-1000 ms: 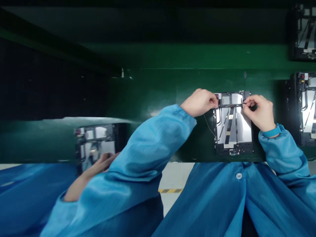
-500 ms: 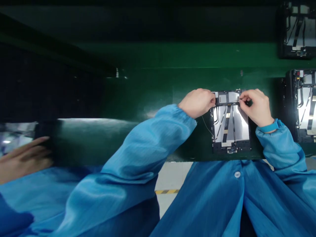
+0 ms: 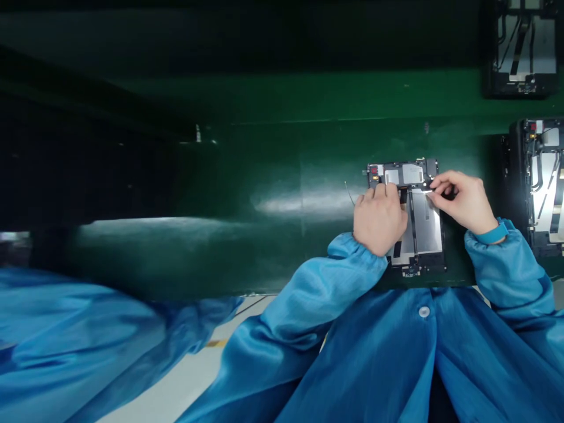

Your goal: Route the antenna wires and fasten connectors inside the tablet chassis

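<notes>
On a glossy green conveyor belt (image 3: pixel 308 153) lies an open black-and-silver tablet frame (image 3: pixel 425 226), steadied by the flat, open left hand (image 3: pixel 379 220) while the right hand (image 3: pixel 462 202) pinches a thin silvery strip (image 3: pixel 427 187) near its top edge.

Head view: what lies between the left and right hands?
In the head view, the silver panel of the open tablet housing and a thin dark strip lie between the left hand and right hand.

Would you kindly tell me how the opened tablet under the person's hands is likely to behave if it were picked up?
The opened tablet probably feels stiff, since a dark frame surrounds its silver panel. Lying flat on the green belt, it seems unlikely to roll or tip. The thin loose wire at its edge looks floppy and could easily snag.
</notes>
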The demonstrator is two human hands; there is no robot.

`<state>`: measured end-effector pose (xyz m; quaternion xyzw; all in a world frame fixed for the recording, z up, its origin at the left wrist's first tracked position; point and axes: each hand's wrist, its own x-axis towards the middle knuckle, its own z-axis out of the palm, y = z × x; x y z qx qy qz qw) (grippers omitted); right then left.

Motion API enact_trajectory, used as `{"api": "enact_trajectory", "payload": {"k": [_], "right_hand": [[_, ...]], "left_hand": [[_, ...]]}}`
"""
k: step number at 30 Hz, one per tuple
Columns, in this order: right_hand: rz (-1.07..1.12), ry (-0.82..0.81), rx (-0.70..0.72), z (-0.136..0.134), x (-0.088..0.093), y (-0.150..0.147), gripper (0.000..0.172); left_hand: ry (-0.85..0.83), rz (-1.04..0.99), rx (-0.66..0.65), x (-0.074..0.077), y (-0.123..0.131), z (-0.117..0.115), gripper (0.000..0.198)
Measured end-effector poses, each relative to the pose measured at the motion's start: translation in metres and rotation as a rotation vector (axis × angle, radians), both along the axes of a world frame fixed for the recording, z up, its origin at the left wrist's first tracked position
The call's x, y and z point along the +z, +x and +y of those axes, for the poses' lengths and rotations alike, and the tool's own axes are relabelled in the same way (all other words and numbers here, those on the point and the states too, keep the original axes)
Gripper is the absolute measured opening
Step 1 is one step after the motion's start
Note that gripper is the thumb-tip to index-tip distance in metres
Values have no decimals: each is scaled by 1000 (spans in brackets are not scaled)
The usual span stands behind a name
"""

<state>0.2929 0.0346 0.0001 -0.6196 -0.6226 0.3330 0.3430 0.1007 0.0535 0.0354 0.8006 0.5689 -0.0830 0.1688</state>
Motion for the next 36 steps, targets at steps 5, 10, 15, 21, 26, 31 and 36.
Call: {"api": "enact_trajectory", "payload": {"k": [5, 10, 15, 21, 26, 31, 36], "right_hand": [[139, -92, -141, 2, -16, 9, 11], [160, -87, -188, 1, -20, 8, 11], [187, -106, -196, 0, -21, 10, 13], [202, -113, -223, 1, -21, 14, 17], [221, -126, -216, 1, -15, 16, 17], [257, -123, -250, 1, -16, 18, 20], [335, -49, -278, 4, -17, 14, 28]], "left_hand": [[63, -208, 32, -7, -12, 1, 19], [34, -447, -133, -19, -3, 24, 17], [-82, -497, -261, -27, 8, 50, 16], [-151, -476, -308, -24, 14, 67, 12], [-196, -444, -285, -24, 21, 72, 13], [-175, -379, -259, -19, 26, 71, 15], [-114, -371, -323, -15, 30, 63, 17]]}}
